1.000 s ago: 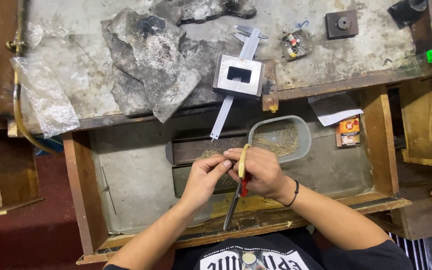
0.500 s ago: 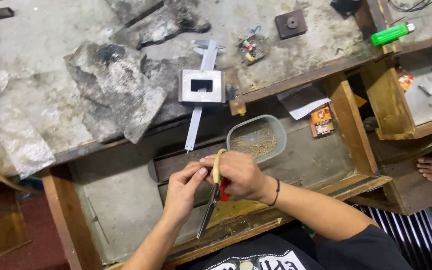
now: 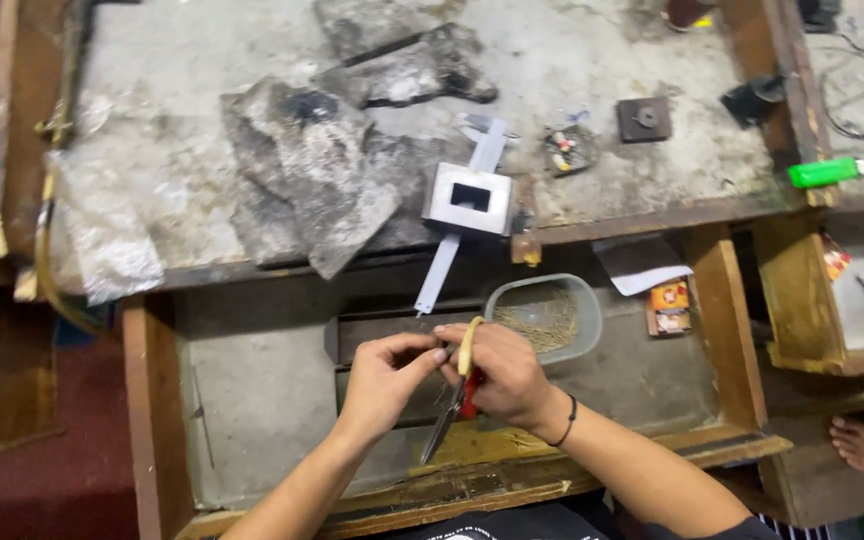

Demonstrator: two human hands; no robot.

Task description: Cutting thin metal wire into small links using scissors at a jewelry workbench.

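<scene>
The right hand [image 3: 507,375] is closed around the shears [image 3: 455,400], over the open drawer [image 3: 252,400]. The shears' long axis runs near-vertical in view: blades point down-left toward the person, yellow and red handles up. The left hand [image 3: 384,375] pinches something small at the handles, too small to identify; this steadies the work close by. Just beyond sits a tray [image 3: 577,300] of fine wire scraps. Farther off, a steel block [image 3: 469,198] lies on the bench [image 3: 592,60].

Your right hand [image 3: 507,375] grips pliers [image 3: 455,395] with glossy yellow and red plastic handles and dull dark metal jaws. Just beyond sits a translucent plastic tub [image 3: 544,317]. The far surface [image 3: 592,60] looks rough, grey and stained, edged in worn wood, bearing a matt metal block [image 3: 469,198].
</scene>
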